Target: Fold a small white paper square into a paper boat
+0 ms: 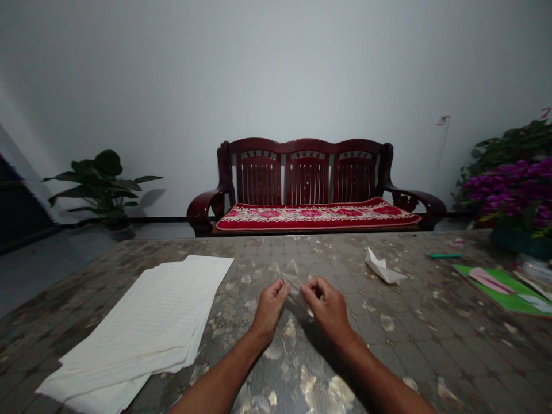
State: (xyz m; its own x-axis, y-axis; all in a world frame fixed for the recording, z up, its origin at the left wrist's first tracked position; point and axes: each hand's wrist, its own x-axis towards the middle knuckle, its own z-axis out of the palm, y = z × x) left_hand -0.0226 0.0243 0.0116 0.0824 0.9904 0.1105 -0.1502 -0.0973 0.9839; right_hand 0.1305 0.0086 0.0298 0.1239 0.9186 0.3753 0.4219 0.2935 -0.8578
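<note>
A small piece of folded paper (293,272), pointed at the top, is held up over the table between my two hands. My left hand (271,302) pinches its left corner between thumb and fingers. On the other side, my right hand (325,303) grips the right corner in the same way. The lower part of the paper is partly hidden by the fingers. To the right of my hands a white folded paper boat (383,268) rests on the table. At the left lies a loose stack of lined paper sheets (146,316).
The patterned tabletop (401,368) spreads beneath my arms. Along its right side are a green pen (445,256), a green booklet (500,289) and purple flowers (513,187). A wooden bench (307,172) with a red cover stands behind. A potted plant (103,184) is at the left.
</note>
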